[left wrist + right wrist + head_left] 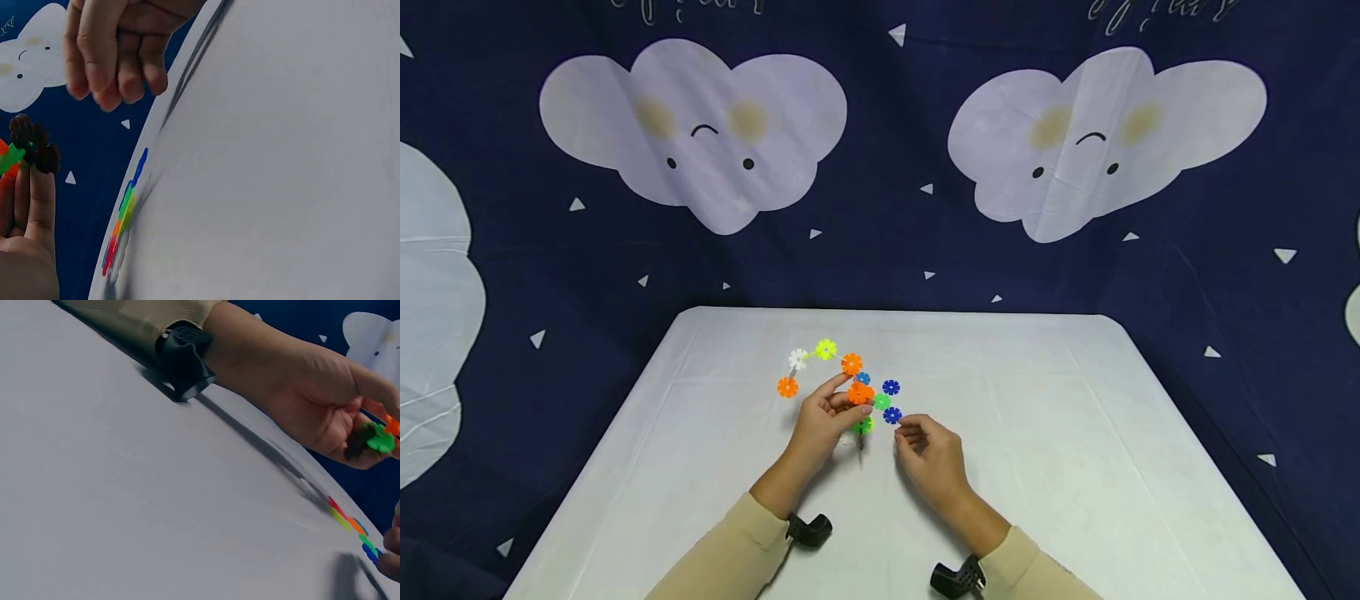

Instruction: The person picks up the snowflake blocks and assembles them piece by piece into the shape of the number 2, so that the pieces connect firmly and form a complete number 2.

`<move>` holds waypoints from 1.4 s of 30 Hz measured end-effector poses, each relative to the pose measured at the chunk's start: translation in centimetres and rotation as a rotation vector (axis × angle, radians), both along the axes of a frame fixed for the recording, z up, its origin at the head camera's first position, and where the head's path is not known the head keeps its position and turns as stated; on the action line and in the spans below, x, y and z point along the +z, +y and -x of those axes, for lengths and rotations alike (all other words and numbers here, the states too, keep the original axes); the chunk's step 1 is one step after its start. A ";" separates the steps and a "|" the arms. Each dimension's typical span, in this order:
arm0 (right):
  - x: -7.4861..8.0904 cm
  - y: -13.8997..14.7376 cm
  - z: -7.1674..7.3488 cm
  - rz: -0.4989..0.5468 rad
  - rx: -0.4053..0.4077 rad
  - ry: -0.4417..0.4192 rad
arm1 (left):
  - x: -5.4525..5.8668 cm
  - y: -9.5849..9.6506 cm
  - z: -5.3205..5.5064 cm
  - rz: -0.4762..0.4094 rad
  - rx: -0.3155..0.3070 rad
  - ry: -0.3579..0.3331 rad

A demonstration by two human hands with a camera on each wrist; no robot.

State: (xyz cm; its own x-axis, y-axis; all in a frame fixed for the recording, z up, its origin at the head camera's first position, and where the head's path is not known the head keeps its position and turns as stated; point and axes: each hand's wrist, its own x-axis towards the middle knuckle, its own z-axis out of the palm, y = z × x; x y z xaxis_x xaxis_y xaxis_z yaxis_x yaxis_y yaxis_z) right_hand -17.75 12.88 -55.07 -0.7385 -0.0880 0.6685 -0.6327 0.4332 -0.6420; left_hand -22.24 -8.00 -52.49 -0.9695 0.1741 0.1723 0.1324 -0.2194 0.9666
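My left hand point(827, 421) holds a small cluster of flower-shaped plastic discs with its fingers and thumb. An orange disc point(861, 393) shows at its fingertips. In the right wrist view a green disc point(379, 439) and a dark disc point(356, 442) sit between its thumb and fingers. My right hand point(932, 458) has bent fingers, its fingertips right beside a blue disc point(892, 415). That disc meets a light green disc point(882, 402), with another blue disc point(891, 387) above it. In the left wrist view the right hand point(122, 56) has loosely bent fingers and nothing visible in them.
An orange disc point(787, 387), a white disc point(797, 359) and a yellow disc point(826, 349) form an arc beyond the left hand. They are over a white table point(1037, 400). Behind its far edge hangs a dark blue cloth point(887, 167) with clouds.
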 end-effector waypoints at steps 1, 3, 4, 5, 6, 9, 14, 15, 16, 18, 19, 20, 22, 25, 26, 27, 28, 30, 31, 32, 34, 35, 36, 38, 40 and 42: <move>0.0 0.1 0.0 -0.013 -0.023 -0.023 | 0.1 -0.1 0.0 0.001 0.002 -0.004; 0.0 0.2 0.1 -0.056 -0.074 -0.086 | 0.1 -0.4 0.2 -0.007 0.011 -0.009; -0.1 0.3 0.1 -0.080 -0.098 -0.125 | 0.2 -0.5 0.2 -0.009 0.021 -0.011; -0.1 0.3 0.2 -0.109 -0.118 -0.163 | 0.2 -0.6 0.2 -0.011 0.033 -0.013; -0.1 0.3 0.3 -0.139 -0.133 -0.199 | 0.2 -0.7 0.3 -0.015 0.044 -0.016; -0.2 0.2 0.5 -0.228 -0.144 -0.275 | 0.2 -0.9 0.3 -0.021 0.070 -0.012; -0.2 -0.1 1.0 -0.343 -0.135 -0.324 | -0.1 -0.9 0.3 -0.027 0.058 -0.020; -0.1 -0.1 1.1 -0.362 -0.140 -0.332 | -0.2 -0.9 0.3 -0.027 0.057 -0.023; -0.1 -0.2 1.2 -0.379 -0.144 -0.338 | -0.2 -0.9 0.3 -0.025 0.057 -0.026; 0.2 -0.3 1.4 -0.409 -0.152 -0.344 | -0.3 -1.0 0.3 -0.021 0.067 -0.028; 0.3 -0.4 1.5 -0.425 -0.160 -0.341 | -0.3 -1.1 0.3 -0.017 0.074 -0.025; 0.4 -0.5 1.7 -0.444 -0.170 -0.334 | -0.2 -1.1 0.4 -0.015 0.079 -0.018; 0.5 -0.7 2.1 -0.481 -0.193 -0.314 | -0.1 -1.2 0.5 -0.012 0.085 -0.003; 0.5 -1.0 2.6 -0.518 -0.224 -0.286 | 0.0 -1.3 0.7 -0.015 0.091 0.012; 0.5 -1.1 2.7 -0.520 -0.228 -0.284 | 0.0 -1.3 0.8 -0.015 0.093 0.013; 0.5 -1.1 2.8 -0.516 -0.228 -0.287 | 0.0 -1.3 0.8 -0.014 0.095 0.012; 0.5 -1.2 2.9 -0.505 -0.225 -0.290 | 0.0 -1.3 0.9 -0.013 0.096 0.009; 0.5 -1.2 3.0 -0.465 -0.211 -0.318 | -0.1 -1.3 0.9 -0.007 0.098 0.008; 0.6 -1.2 3.0 -0.444 -0.202 -0.332 | -0.1 -1.3 0.9 -0.005 0.098 0.008; 0.6 -1.1 3.1 -0.425 -0.193 -0.350 | -0.1 -1.3 0.9 -0.007 0.096 0.009; 0.6 -1.0 3.1 -0.384 -0.170 -0.388 | -0.2 -1.2 0.9 -0.011 0.093 0.012; 0.7 -1.0 3.2 -0.372 -0.160 -0.407 | -0.2 -1.2 0.8 -0.012 0.091 0.016; 0.7 -0.9 3.2 -0.369 -0.153 -0.416 | -0.2 -1.2 0.8 -0.014 0.090 0.018; 0.8 -0.9 3.2 -0.387 -0.145 -0.423 | -0.3 -1.2 0.8 -0.017 0.088 0.022; 0.8 -0.9 3.1 -0.416 -0.143 -0.426 | -0.3 -1.1 0.8 -0.019 0.083 0.023; 0.8 -1.0 3.1 -0.442 -0.148 -0.420 | -0.3 -1.1 0.7 -0.015 0.078 0.020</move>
State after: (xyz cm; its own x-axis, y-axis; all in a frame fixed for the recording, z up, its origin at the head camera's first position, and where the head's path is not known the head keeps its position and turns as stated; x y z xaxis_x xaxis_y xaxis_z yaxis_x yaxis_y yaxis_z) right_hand -20.83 11.86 -54.26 -0.9558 -0.1663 0.2425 -0.2782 0.7782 -0.5630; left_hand -22.93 -9.06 -52.78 -0.9763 0.0957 0.1939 0.1690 -0.2219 0.9603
